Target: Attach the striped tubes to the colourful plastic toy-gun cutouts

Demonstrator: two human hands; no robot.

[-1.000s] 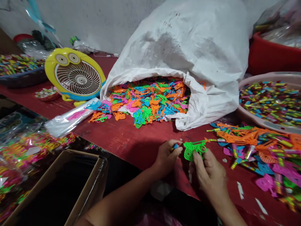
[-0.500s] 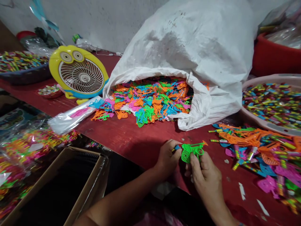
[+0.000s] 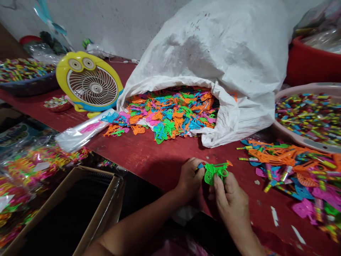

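Note:
A flat green plastic toy gun [image 3: 210, 173] with a mesh grip is pinched in my right hand [image 3: 232, 195], around its trigger ring. An orange tip [image 3: 229, 163] sticks out at its right end. My left hand [image 3: 190, 177] is closed on a small striped tube [image 3: 200, 165], mostly covered by my fingers, which meets the left end of the toy gun. In front of my hands, a white sack [image 3: 229, 117] lies with its mouth towards me, full of loose toy guns [image 3: 176, 115] in orange, green, blue and pink.
Toy guns with striped tubes [image 3: 290, 167] are heaped at the right, before a pink basin [image 3: 282, 129] of striped tubes. A yellow fan [image 3: 62, 74] and plastic bags [image 3: 71, 137] stand left of the sack. An open cardboard box [image 3: 115, 185] sits below the table's edge.
The green toy gun and my right hand have shifted slightly left, towards my left hand. My left hand has hardly moved, and the other things lie as before.

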